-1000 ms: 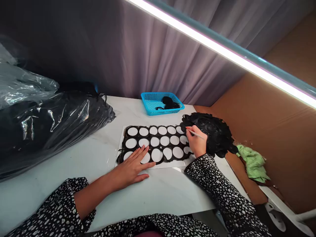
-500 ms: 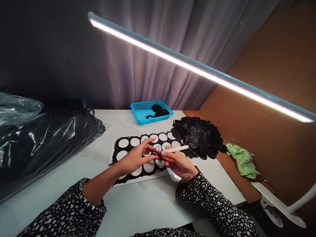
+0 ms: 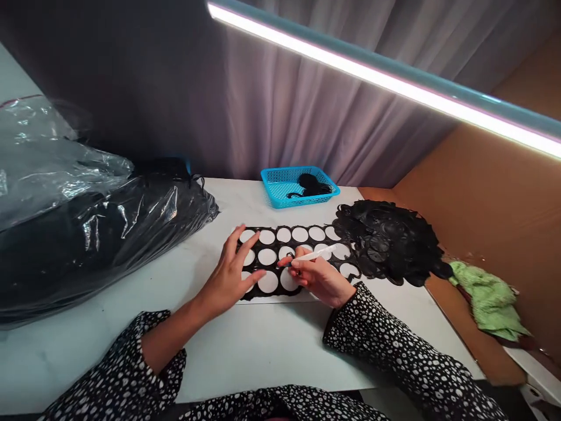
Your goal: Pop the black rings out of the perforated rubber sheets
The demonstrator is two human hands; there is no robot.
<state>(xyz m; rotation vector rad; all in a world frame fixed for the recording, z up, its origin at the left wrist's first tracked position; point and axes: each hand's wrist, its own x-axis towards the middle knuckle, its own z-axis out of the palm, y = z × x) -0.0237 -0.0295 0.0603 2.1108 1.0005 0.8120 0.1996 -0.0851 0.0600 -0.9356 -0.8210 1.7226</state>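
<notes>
Left hand [image 3: 228,280] splayed on a black sheet [image 3: 291,234] punched with round holes, right hand [image 3: 318,278] just beside it gripping a white pen [image 3: 313,254], open bench [image 3: 263,351] before the near edge.

On the desk [image 3: 263,356]: plastic bag [image 3: 96,234] out left, basket [image 3: 280,193] at the back, holed sheet [image 3: 280,235] in the middle, heap of discs [image 3: 390,240] hard against its right!

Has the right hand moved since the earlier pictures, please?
Yes: it moved left. The right hand was at the right end of the circle sheet, and now it is near the middle.
</notes>
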